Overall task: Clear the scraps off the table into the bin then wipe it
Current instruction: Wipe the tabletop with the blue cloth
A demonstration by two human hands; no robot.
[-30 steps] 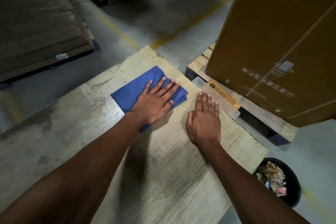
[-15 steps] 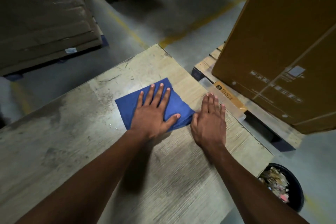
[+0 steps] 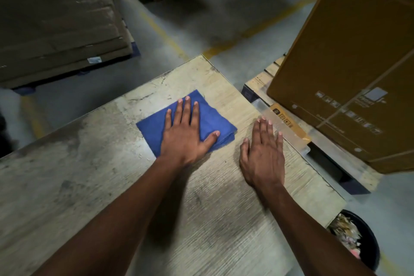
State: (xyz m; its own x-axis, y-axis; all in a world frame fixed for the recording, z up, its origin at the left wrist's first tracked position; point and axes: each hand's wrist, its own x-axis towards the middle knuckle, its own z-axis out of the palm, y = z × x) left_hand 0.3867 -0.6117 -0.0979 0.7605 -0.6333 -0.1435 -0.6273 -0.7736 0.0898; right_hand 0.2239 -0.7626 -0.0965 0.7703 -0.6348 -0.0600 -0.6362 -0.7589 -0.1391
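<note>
Because wiping needs even pressure, I keep my left hand [image 3: 187,135] spread flat on the folded blue cloth [image 3: 208,116], pinning it to the surface [image 3: 67,175]. Just right of it, my right hand [image 3: 263,152] rests flat, fingers together, apparently bracing me (holding nothing). Scraps [image 3: 346,228] already fill the bin [image 3: 370,244] past my right forearm.

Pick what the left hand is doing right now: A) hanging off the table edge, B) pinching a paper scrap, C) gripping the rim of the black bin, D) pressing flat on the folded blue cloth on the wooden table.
D: the left hand lies with straight, spread fingers on the folded blue cloth on the worn wooden table; the black bin sits on the floor, untouched.
</note>
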